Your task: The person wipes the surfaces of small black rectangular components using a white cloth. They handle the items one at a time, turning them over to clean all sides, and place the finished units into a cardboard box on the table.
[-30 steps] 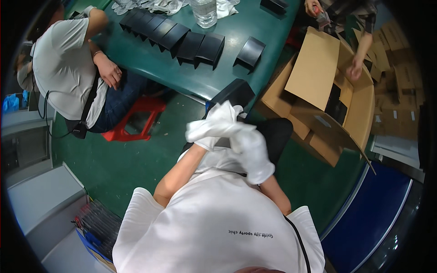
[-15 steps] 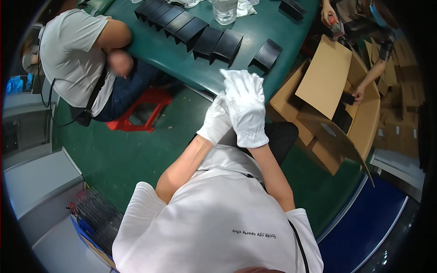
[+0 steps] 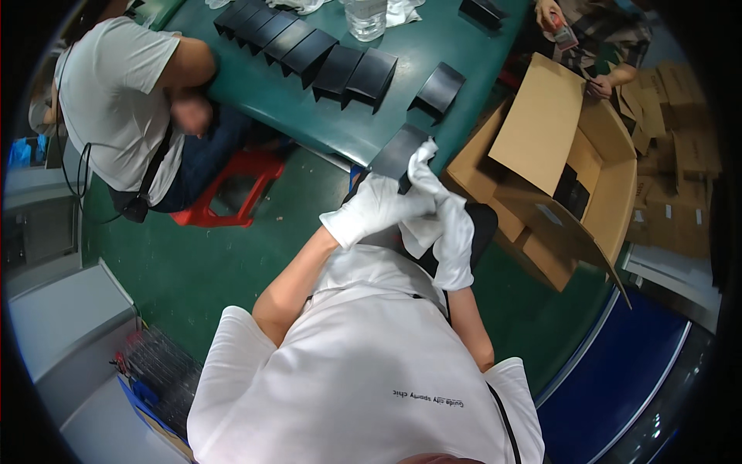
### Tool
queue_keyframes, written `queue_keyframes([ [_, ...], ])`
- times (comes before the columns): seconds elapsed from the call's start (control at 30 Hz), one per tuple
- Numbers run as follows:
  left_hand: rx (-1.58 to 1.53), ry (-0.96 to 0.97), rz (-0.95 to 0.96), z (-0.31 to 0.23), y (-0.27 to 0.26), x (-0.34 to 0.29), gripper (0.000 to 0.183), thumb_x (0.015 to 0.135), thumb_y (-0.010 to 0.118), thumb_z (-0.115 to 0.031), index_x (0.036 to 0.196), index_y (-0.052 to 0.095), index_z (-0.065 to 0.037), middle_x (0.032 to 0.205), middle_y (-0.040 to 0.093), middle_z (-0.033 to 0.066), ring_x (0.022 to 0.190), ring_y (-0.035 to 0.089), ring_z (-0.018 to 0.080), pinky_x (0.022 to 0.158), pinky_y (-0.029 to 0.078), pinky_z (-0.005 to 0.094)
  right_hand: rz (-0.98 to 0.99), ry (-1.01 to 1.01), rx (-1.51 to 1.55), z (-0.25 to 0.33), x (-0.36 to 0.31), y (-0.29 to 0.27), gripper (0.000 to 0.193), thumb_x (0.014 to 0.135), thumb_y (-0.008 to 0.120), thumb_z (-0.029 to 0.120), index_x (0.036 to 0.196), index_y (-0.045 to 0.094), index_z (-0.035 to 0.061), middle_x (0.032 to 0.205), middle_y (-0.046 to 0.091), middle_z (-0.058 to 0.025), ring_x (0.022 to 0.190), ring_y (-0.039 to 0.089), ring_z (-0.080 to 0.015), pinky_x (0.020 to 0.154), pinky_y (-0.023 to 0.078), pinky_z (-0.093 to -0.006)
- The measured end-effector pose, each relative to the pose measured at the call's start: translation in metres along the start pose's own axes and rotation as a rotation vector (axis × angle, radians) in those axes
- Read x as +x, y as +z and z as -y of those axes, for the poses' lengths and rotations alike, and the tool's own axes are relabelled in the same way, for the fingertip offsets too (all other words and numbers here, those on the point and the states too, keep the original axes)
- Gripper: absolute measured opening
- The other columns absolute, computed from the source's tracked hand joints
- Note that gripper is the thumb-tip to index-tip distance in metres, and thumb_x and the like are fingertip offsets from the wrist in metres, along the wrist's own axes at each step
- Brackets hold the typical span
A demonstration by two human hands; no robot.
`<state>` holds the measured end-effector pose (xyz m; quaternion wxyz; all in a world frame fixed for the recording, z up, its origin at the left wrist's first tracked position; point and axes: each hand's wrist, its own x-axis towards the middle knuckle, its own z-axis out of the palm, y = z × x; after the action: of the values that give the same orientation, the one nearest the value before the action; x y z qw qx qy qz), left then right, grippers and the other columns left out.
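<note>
My left hand (image 3: 375, 209), in a white glove, is closed round the near end of a black curved part (image 3: 398, 151), which is tilted up by the table's near edge. My right hand (image 3: 454, 228), also gloved in white, is closed on a bunched white cloth (image 3: 423, 166) against the part's right side. Part of the cloth hangs down between my hands, and the right fingers are largely hidden in its folds. Beyond, a similar black part (image 3: 439, 89) stands alone on the green table (image 3: 294, 116), right of a row of black parts (image 3: 313, 58).
A clear plastic container (image 3: 365, 19) and white cloths (image 3: 402, 11) lie at the back of the table. An open cardboard box (image 3: 533, 131) with black pieces stands at right, a co-worker's hand (image 3: 599, 87) at its flap. On the left, another person (image 3: 124, 93) sits on a red stool (image 3: 232, 193).
My hands have parted from their overlap and come lower; the black part and cloth now show. The co-worker's hand has risen from inside the box to its flap. The view has shifted slightly.
</note>
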<state>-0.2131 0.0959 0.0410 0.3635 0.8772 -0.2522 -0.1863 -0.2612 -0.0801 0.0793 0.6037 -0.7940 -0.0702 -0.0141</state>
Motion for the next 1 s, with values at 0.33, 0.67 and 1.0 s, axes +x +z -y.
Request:
queue_keyframes([
  [0.33, 0.109, 0.26, -0.502, -0.003, -0.01, 0.016, 0.039, 0.08, 0.066, -0.002, 0.119, 0.069, -0.01, 0.114, 0.071, 0.0094, 0.101, 0.068, 0.0289, 0.086, 0.057, 0.0357, -0.333, 0.488, 0.965, -0.036, 0.024, -0.019, 0.062, 0.101, 0.058, 0.049, 0.135, 0.055, -0.0037, 0.121, 0.067, -0.0171, 0.102, 0.069, -0.028, 0.081, 0.059, -0.0402],
  [0.67, -0.12, 0.201, -0.516, -0.028, -0.021, 0.012, 0.024, 0.085, 0.066, -0.006, 0.109, 0.071, -0.012, 0.098, 0.071, 0.0095, 0.085, 0.07, 0.0276, 0.072, 0.057, 0.0346, -0.168, -0.519, -0.816, -0.001, 0.061, -0.012, 0.028, 0.087, 0.069, 0.016, 0.116, 0.073, 0.0174, 0.14, 0.059, -0.0169, 0.123, 0.06, -0.0373, 0.102, 0.05, -0.0471],
  [1.0, 0.225, 0.165, -0.5, -0.027, -0.032, 0.003, 0.01, 0.085, 0.063, -0.01, 0.093, 0.068, -0.013, 0.08, 0.067, 0.0087, 0.073, 0.07, 0.0283, 0.059, 0.055, 0.0373, 0.098, -0.464, -0.829, 0.019, 0.063, -0.022, 0.033, 0.069, 0.077, 0.015, 0.1, 0.067, 0.0169, 0.105, 0.071, 0.002, 0.076, 0.065, -0.0248, 0.064, 0.057, -0.0352],
])
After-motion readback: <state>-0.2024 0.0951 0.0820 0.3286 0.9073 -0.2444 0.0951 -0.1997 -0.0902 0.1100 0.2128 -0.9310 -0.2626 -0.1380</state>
